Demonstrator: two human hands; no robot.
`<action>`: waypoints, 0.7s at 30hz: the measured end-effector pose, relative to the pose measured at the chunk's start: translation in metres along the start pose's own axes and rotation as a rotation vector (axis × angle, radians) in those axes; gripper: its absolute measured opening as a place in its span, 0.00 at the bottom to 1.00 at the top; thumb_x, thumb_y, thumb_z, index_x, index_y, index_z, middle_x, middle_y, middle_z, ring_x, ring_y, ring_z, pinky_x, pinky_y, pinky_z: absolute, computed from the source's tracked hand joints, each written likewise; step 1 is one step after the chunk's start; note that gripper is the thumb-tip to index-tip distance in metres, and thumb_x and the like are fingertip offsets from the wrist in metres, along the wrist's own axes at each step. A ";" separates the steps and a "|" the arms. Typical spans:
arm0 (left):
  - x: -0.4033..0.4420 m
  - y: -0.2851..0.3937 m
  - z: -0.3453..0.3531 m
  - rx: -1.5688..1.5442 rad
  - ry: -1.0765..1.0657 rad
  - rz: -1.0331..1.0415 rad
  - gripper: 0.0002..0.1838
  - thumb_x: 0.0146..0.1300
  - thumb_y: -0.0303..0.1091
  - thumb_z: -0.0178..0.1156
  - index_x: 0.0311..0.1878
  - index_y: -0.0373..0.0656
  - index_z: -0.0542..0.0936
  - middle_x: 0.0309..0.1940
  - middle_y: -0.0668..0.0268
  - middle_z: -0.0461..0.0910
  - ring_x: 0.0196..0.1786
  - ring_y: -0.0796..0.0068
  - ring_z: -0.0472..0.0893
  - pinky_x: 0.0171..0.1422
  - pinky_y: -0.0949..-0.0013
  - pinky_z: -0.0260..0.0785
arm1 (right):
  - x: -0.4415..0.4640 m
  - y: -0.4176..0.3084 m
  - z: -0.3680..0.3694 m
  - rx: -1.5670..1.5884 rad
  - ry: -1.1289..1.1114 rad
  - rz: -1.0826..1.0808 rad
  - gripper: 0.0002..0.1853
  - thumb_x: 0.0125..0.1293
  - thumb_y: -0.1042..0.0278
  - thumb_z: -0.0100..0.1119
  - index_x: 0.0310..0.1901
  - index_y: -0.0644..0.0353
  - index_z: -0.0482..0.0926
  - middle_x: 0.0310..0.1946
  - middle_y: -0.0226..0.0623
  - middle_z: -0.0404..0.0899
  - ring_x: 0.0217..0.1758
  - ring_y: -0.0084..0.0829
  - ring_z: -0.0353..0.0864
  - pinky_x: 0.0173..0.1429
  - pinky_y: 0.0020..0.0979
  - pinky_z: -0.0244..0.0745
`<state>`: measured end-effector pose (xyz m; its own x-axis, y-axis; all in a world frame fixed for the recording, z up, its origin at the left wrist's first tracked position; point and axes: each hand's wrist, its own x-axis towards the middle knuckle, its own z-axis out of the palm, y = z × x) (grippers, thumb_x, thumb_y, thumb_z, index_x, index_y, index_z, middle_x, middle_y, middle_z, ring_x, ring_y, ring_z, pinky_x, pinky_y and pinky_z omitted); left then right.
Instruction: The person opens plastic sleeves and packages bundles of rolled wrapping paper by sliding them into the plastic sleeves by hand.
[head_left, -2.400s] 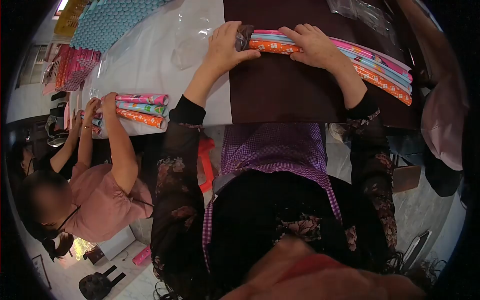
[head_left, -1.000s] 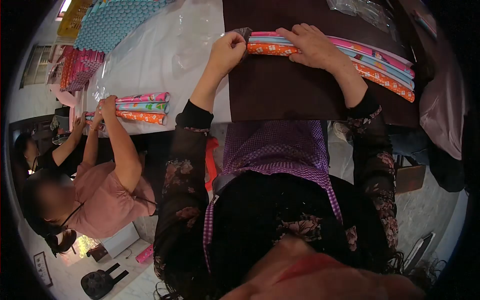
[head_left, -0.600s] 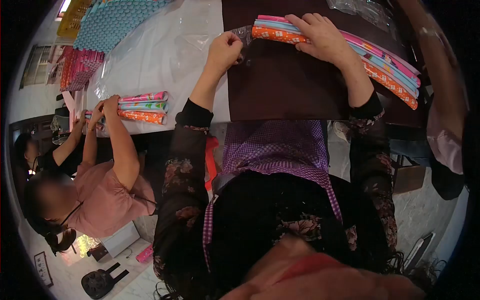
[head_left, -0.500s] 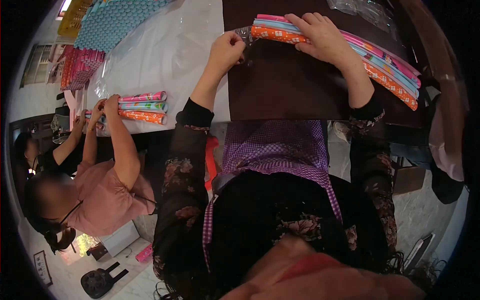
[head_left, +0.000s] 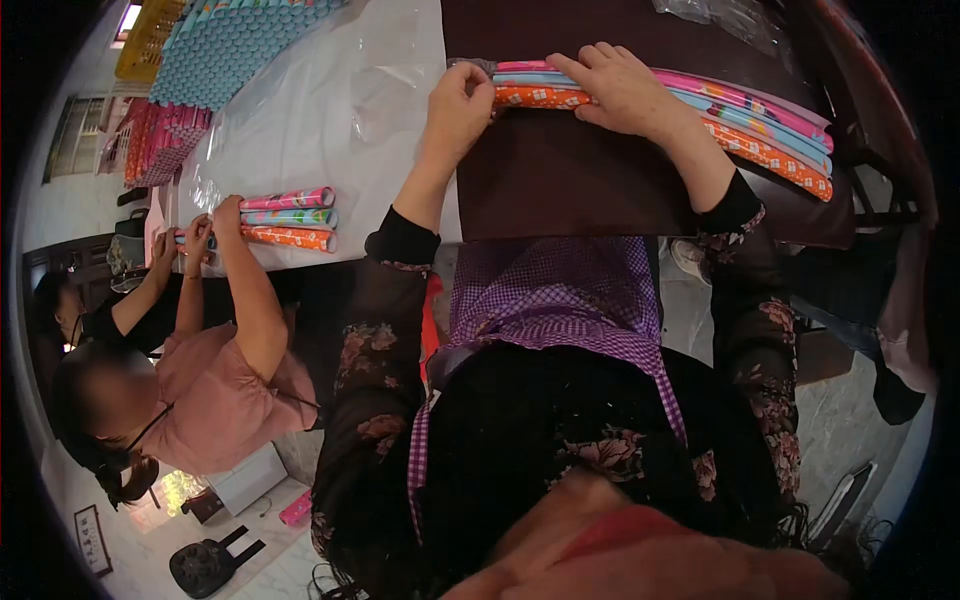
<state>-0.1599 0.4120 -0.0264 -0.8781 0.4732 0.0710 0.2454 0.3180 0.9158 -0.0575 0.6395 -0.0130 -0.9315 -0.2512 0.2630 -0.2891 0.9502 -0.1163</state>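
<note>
A bundle of wrapping paper rolls in pink, light blue and orange with white gift prints lies across the dark table part. My right hand rests over the bundle, thumb on the near side and fingers across the far side, gripping it. At its left end, my left hand is closed in a pinch on clear plastic film that extends past the roll ends. The fingertips partly hide the film.
White sheeting covers the table's left part. Stacked blue rolls and pink rolls stand at far left. A co-worker in pink handles three rolls. Loose clear plastic lies at the back.
The left end of the bundle has come down slightly toward me, along with both hands. My left hand has moved right up against the roll ends, still pinching the film.
</note>
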 end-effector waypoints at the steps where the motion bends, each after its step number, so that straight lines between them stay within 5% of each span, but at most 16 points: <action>1: 0.003 -0.005 0.001 0.097 0.026 0.084 0.04 0.62 0.27 0.55 0.37 0.37 0.75 0.26 0.67 0.76 0.26 0.80 0.76 0.27 0.76 0.72 | 0.000 0.000 0.000 0.001 0.000 0.002 0.35 0.57 0.62 0.68 0.67 0.49 0.65 0.49 0.41 0.76 0.57 0.40 0.73 0.64 0.38 0.68; 6: 0.004 -0.009 0.000 0.266 0.081 0.247 0.04 0.62 0.28 0.55 0.36 0.37 0.75 0.26 0.66 0.76 0.24 0.80 0.75 0.26 0.75 0.70 | 0.000 0.000 -0.001 0.002 -0.007 0.000 0.35 0.58 0.62 0.67 0.67 0.50 0.65 0.49 0.40 0.76 0.57 0.40 0.73 0.65 0.39 0.68; 8: 0.001 -0.007 0.002 0.439 0.225 0.465 0.05 0.62 0.29 0.56 0.36 0.36 0.76 0.27 0.65 0.77 0.27 0.79 0.76 0.31 0.75 0.71 | -0.001 0.001 0.001 -0.009 0.011 -0.007 0.35 0.58 0.62 0.67 0.66 0.50 0.65 0.49 0.40 0.76 0.57 0.40 0.73 0.64 0.38 0.68; 9: 0.002 -0.006 0.002 0.438 0.224 0.465 0.05 0.62 0.29 0.56 0.36 0.36 0.76 0.27 0.65 0.77 0.27 0.79 0.76 0.31 0.75 0.71 | -0.001 0.001 0.002 -0.022 0.029 -0.017 0.34 0.58 0.62 0.67 0.66 0.50 0.65 0.49 0.40 0.76 0.57 0.39 0.73 0.64 0.38 0.68; 11: 0.003 -0.002 0.001 0.241 0.171 0.093 0.06 0.61 0.29 0.57 0.37 0.35 0.77 0.29 0.63 0.78 0.33 0.78 0.78 0.38 0.74 0.72 | -0.003 -0.004 -0.002 -0.009 0.014 -0.020 0.35 0.57 0.63 0.67 0.66 0.50 0.65 0.49 0.40 0.76 0.57 0.39 0.73 0.64 0.38 0.68; 18: -0.001 0.000 0.006 0.149 0.266 0.207 0.13 0.59 0.28 0.57 0.46 0.33 0.76 0.31 0.63 0.78 0.36 0.78 0.79 0.41 0.72 0.72 | -0.001 -0.004 0.000 -0.008 0.012 -0.037 0.35 0.56 0.64 0.67 0.66 0.50 0.66 0.49 0.40 0.76 0.56 0.39 0.74 0.63 0.38 0.69; 21: -0.012 0.004 0.003 0.349 0.244 0.277 0.16 0.59 0.27 0.57 0.50 0.33 0.74 0.31 0.63 0.79 0.35 0.78 0.79 0.41 0.73 0.72 | -0.001 -0.003 -0.001 0.010 -0.009 -0.019 0.35 0.56 0.63 0.67 0.66 0.50 0.66 0.49 0.40 0.76 0.56 0.39 0.74 0.63 0.38 0.68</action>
<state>-0.1467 0.4105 -0.0246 -0.8209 0.3862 0.4207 0.5686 0.4833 0.6657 -0.0554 0.6369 -0.0120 -0.9280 -0.2704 0.2564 -0.3083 0.9436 -0.1208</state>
